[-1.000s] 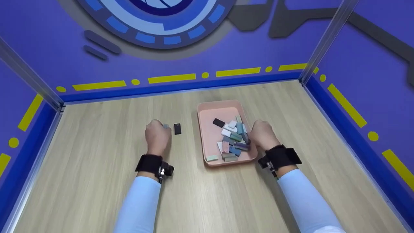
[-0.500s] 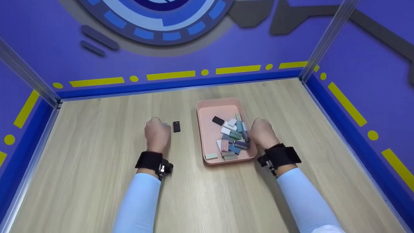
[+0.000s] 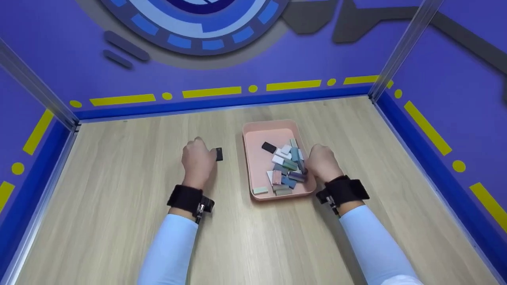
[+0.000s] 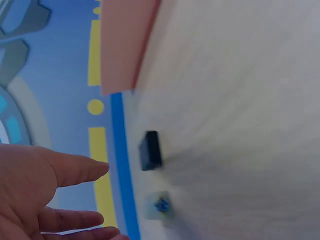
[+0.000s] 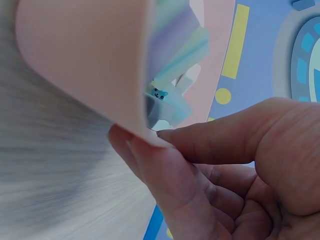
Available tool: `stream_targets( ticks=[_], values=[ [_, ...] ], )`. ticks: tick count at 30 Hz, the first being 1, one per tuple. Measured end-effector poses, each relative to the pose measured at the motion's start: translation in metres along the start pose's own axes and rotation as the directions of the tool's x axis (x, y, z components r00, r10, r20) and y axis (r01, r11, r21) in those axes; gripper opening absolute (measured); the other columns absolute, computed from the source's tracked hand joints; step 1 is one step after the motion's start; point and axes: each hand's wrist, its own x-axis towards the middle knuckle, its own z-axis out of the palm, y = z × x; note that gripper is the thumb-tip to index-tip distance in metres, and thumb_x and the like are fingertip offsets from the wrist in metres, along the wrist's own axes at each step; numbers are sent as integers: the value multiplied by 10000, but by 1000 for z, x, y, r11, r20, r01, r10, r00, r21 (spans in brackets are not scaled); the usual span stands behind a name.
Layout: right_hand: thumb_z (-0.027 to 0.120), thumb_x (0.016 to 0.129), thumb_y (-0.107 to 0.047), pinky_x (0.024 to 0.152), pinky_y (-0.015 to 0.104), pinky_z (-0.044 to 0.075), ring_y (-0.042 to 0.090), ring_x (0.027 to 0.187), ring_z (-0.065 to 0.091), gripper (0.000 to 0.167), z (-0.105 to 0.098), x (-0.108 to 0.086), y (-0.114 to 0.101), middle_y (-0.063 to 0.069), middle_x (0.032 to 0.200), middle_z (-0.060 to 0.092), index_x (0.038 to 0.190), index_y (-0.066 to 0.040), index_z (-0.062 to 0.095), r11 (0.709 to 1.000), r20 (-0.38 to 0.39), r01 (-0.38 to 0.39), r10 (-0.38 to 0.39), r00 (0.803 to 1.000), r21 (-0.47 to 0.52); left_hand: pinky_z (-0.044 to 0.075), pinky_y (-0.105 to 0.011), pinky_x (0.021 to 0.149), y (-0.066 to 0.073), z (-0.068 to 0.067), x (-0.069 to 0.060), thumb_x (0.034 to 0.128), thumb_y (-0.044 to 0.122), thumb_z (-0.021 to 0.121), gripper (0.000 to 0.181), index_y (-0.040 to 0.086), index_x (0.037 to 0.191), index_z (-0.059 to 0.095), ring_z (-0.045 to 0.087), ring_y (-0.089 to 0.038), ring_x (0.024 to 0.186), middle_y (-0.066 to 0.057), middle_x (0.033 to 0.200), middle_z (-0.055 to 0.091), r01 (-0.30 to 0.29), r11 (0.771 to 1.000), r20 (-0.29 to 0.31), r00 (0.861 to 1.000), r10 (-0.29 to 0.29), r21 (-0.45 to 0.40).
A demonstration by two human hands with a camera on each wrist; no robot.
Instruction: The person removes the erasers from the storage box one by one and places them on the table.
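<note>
My left hand (image 3: 199, 163) hovers over the table, left of the pink tray (image 3: 255, 168). In the left wrist view its thumb and fingers are stretched out and apart, holding nothing. Just beyond the fingertips stand a small black eraser-like block (image 4: 151, 151) and a pale, translucent block (image 4: 158, 205) with a blue pattern, a short gap between them. The head view hides the pale one behind the hand. My right hand (image 3: 324, 163) pinches the tray's right rim between thumb and fingers, plain in the right wrist view at the tray wall (image 5: 90, 60).
Several small blocks (image 3: 289, 164) in white, green, blue and pink lie heaped in the tray's right half. Another black block (image 3: 269, 147) sits near its far end. Purple-blue walls (image 3: 214, 75) border the wooden table (image 3: 130, 170) at the back and sides.
My left hand has let go of the pale block and shifted slightly forward and right, now partly covering the black block in the head view. The right hand keeps its hold on the tray.
</note>
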Motion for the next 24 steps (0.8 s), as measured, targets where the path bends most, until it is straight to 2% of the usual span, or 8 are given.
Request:
stream_targets(
  ticks=[2,6,10,14,16,18,21,24],
  values=[
    [545,752,-43,418,269,350,209,554,512,77,0,0,0,95,692,561,747,-17,618,1000,-2,0,0,1000,-1,494,-443,714,9,-4,-2,789,272,682,401,-43,1023,603,596,-353,883,-208,947,623,-47,999,-13,999,47,23],
    [547,750,-53,429,266,355,217,572,519,86,0,0,1,101,702,576,739,-18,624,1000,-11,6,-6,1000,-9,430,-507,907,28,-9,-10,792,305,692,579,-33,1233,526,497,-386,1132,-234,1214,548,-113,993,13,994,113,26],
    [545,754,-67,440,265,366,223,586,530,97,0,-1,1,111,711,588,727,-19,625,1000,-21,10,-10,1000,-7,355,-560,997,46,-10,-23,790,337,702,660,15,1316,465,384,-383,1278,-226,1354,449,-178,984,63,982,177,10],
    [544,753,-67,447,267,371,226,590,533,104,0,-1,1,114,706,590,705,-24,626,1000,-32,18,-18,999,-15,327,-554,1036,62,-7,-40,784,361,706,688,57,1344,446,336,-371,1326,-206,1412,402,-256,967,124,959,255,-7],
    [540,752,-62,442,268,373,228,586,535,110,1,-1,1,117,705,593,698,-26,629,1000,-35,20,-21,999,-15,313,-537,1057,69,-4,-48,784,368,708,695,78,1355,438,325,-362,1338,-186,1422,400,-305,952,159,940,302,-3],
    [538,749,-56,434,269,377,228,580,540,110,1,-1,1,119,707,596,694,-27,629,1000,-38,22,-22,999,-12,298,-518,1075,76,0,-56,783,364,713,704,97,1367,425,319,-352,1344,-172,1429,396,-359,934,202,914,351,-2],
    [544,737,-53,426,268,382,226,568,542,104,2,-1,2,115,695,600,677,-31,626,1000,-50,25,-26,998,-15,310,-487,1078,84,6,-66,778,328,722,697,104,1368,425,340,-334,1333,-157,1408,421,-453,891,266,860,434,12],
    [556,733,-57,423,266,374,218,552,532,100,2,-1,1,105,671,598,662,-32,621,999,-55,31,-32,998,-21,337,-450,1069,88,14,-74,775,268,718,651,96,1343,449,391,-309,1301,-134,1356,473,-546,837,325,798,508,32]
  ],
)
